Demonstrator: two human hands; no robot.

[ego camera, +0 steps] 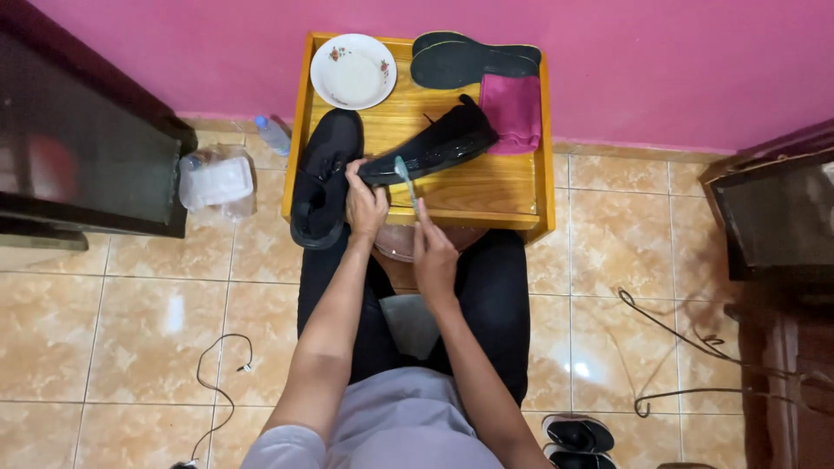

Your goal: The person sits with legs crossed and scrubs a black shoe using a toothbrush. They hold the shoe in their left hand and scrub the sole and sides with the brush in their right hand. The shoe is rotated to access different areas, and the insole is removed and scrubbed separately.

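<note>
My left hand [365, 204] grips the heel end of a black shoe [434, 146] that lies on its side across a small yellow wooden table [486, 195]. My right hand [432, 252] holds a toothbrush [405, 178] with its light-blue head against the shoe's side. A second black shoe [326, 178] hangs over the table's left edge, just left of my left hand.
On the table's far side sit a white flowered bowl [354, 71], two black insoles [473, 59] and a folded pink cloth [512, 111]. Clear plastic bottles [217, 178] lie on the tiled floor to the left. Dark furniture [78, 139] stands at both sides, cables [669, 334] and sandals [578, 439] lie at lower right.
</note>
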